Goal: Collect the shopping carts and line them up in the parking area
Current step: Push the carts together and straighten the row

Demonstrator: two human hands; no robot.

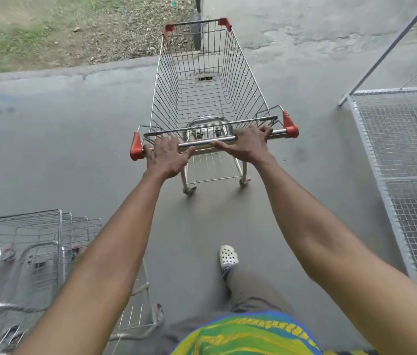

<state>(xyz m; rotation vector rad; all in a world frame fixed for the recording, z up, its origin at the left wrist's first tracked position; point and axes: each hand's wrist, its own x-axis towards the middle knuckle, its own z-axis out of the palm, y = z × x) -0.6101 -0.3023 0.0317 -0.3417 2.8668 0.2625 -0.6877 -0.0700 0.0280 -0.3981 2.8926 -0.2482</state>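
Note:
An empty wire shopping cart (202, 80) with red corner caps stands on the grey concrete straight ahead of me. My left hand (167, 156) grips the left part of its chrome handle bar (202, 142). My right hand (247, 143) grips the same bar further right, fingers curled over it. Both arms are stretched out. A row of nested carts (25, 252) stands at my lower left, partly hidden by my left arm.
White wire-mesh racks (407, 160) lie flat on the ground to the right, with a leaning metal pole (392, 47) above them. A drain cover (205, 78) shows through the cart basket. Grass and gravel (56, 29) border the concrete ahead left. My foot in a white clog (228, 254) steps forward.

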